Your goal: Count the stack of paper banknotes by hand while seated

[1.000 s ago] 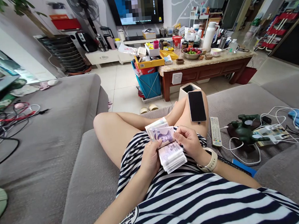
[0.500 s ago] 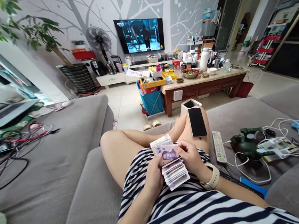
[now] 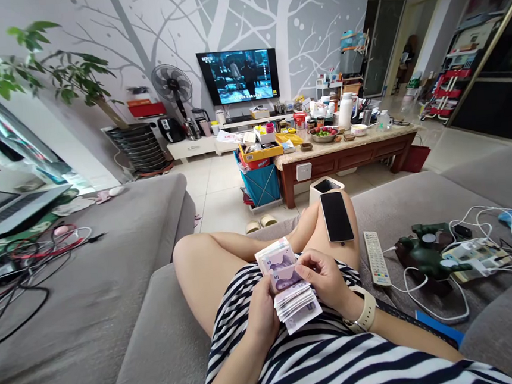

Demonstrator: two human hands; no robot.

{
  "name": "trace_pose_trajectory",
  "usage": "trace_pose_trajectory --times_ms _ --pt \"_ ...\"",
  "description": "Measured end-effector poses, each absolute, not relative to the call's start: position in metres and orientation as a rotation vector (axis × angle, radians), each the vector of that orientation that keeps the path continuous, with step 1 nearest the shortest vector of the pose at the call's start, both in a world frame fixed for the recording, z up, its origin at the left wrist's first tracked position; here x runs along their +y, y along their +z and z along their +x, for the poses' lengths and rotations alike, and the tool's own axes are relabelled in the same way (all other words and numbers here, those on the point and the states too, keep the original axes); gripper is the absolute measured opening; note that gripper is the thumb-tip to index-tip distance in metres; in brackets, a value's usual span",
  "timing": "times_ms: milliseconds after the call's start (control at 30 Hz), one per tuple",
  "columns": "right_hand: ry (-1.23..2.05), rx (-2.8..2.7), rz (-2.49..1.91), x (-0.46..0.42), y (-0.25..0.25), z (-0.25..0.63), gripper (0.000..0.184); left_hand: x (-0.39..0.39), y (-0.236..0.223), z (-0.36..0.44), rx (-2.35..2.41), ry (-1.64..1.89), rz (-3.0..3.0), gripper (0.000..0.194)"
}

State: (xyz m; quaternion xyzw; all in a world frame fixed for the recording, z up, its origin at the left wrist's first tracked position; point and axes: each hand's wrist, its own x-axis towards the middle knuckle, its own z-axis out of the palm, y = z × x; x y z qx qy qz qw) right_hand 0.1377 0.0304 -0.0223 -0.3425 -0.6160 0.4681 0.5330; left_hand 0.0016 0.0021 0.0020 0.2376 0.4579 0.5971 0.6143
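Note:
A stack of purple five-yuan banknotes (image 3: 276, 261) is held over my lap, folded so that the near ends fan downward in layers. My left hand (image 3: 263, 312) is closed around the left side of the stack, thumb on top. With thumb and fingers my right hand (image 3: 325, 278) pinches the right edge of a top banknote; a pale watch (image 3: 364, 311) is on that wrist. Beyond the stack, a dark-screened phone (image 3: 336, 216) rests on my right thigh. The underside of the stack and some fingers are hidden.
On the sofa to the right lie a remote control (image 3: 377, 259), a dark green figure (image 3: 427, 254) and white cables. Tangled cables (image 3: 32, 253) and a laptop (image 3: 10, 207) are at left. Ahead stands a cluttered coffee table (image 3: 346, 154) beside a blue bin (image 3: 259, 185).
The view has tilted up slightly, so the room sits lower in the picture. The top banknote has been folded down toward me between my hands, and both hands keep their hold.

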Motion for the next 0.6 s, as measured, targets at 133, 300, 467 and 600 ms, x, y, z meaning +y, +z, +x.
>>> trace_pose_trajectory --times_ms 133,300,467,600 --pt "1.133 -1.46 -0.808 0.029 -0.019 0.138 0.019 0.003 0.003 0.001 1.059 1.374 0.56 0.016" --pt "1.105 -1.473 -0.814 0.029 -0.018 0.138 0.024 0.006 -0.006 0.0 0.995 1.371 0.54 0.013" --pt "1.106 -1.479 -0.79 0.029 -0.016 0.138 0.027 0.008 -0.013 -0.002 0.973 1.368 0.508 0.018" --pt "1.131 -1.464 -0.768 0.029 -0.017 0.138 0.028 0.007 -0.012 -0.003 0.948 1.325 0.485 0.024"
